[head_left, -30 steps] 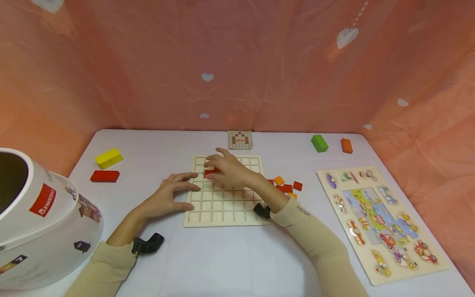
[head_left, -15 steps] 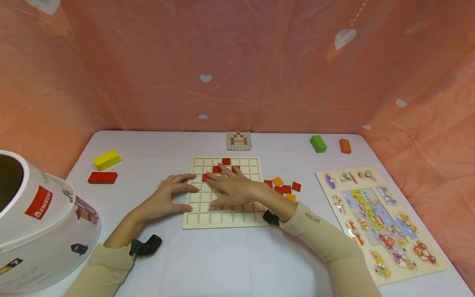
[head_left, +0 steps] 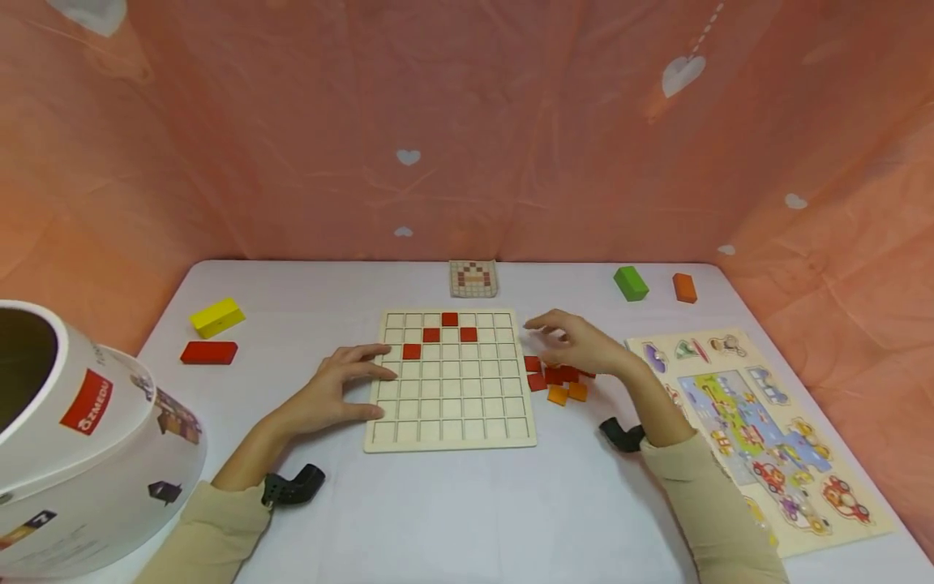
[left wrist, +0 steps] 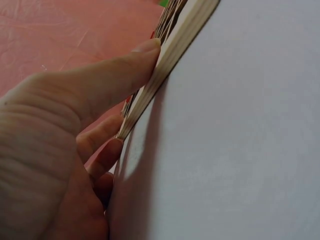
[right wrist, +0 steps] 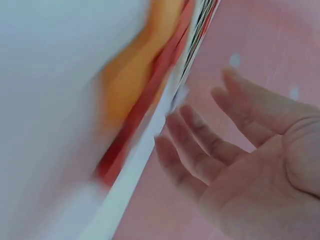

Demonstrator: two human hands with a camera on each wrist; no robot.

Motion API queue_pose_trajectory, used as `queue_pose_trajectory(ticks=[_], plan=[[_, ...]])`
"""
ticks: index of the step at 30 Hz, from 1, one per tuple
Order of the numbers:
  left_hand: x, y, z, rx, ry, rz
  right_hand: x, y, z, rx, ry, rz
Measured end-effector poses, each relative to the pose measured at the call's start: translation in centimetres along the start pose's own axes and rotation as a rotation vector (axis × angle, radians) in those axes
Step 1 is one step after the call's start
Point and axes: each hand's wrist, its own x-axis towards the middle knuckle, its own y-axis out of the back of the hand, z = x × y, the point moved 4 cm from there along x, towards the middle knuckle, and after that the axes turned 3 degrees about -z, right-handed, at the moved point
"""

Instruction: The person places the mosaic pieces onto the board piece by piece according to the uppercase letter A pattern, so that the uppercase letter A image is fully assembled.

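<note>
A pale wooden grid board point(head_left: 452, 410) lies mid-table with several red square tiles point(head_left: 431, 334) set in its upper cells. My left hand point(head_left: 332, 391) rests along the board's left edge, its fingers extended; the left wrist view shows the thumb point(left wrist: 115, 77) on the edge. To the right of the board, my right hand point(head_left: 584, 345) hovers over a loose cluster of red tiles point(head_left: 537, 381) and orange tiles point(head_left: 558, 395), covering part of it. In the right wrist view the fingers point(right wrist: 192, 160) are loosely bent with nothing between them.
A small pattern card point(head_left: 473, 285) lies behind the board. A large white bucket point(head_left: 109, 487) stands at left, near a yellow block point(head_left: 217, 318) and a red block point(head_left: 208, 353). Green point(head_left: 631, 283) and orange point(head_left: 684, 288) blocks sit back right, beyond a wooden picture puzzle point(head_left: 839, 535).
My right hand has lifted off the board and moved right to the loose tiles, uncovering the red tiles in the grid. My left hand stays at the board's left edge.
</note>
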Motion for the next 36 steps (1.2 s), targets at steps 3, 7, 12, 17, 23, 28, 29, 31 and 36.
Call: queue_pose_trajectory(ticks=[3,7,12,17,23,28,29,31,36], plan=[[0.0,0.0,0.1,0.008,-0.005,0.001,-2.6,1.5,2.3,-0.018,-0.072,0.029],[0.0,0.1,0.0,0.020,-0.011,0.000,-4.6,2.3,4.1,-0.034,-0.132,0.035],[-0.1,0.1,0.0,0.027,-0.022,-0.004,-5.0,2.2,4.7,-0.026,-0.121,0.042],[-0.1,0.2,-0.1,0.014,-0.018,-0.007,-4.7,1.8,4.6,-0.022,-0.118,0.054],[-0.1,0.2,-0.1,0.007,-0.004,-0.007,-4.6,1.7,4.2,-0.020,-0.125,0.059],[-0.1,0.3,-0.1,0.013,0.008,0.001,-4.6,1.8,4.2,-0.023,-0.137,0.043],[0.0,0.3,-0.1,0.013,0.008,0.001,-4.6,1.8,4.2,-0.027,-0.138,0.039],[0.0,0.3,-0.1,0.006,0.002,0.000,-4.5,2.0,4.2,-0.048,-0.142,0.032],[0.0,0.1,0.1,-0.013,-0.013,-0.011,-3.4,2.0,3.4,-0.069,-0.120,0.035]])
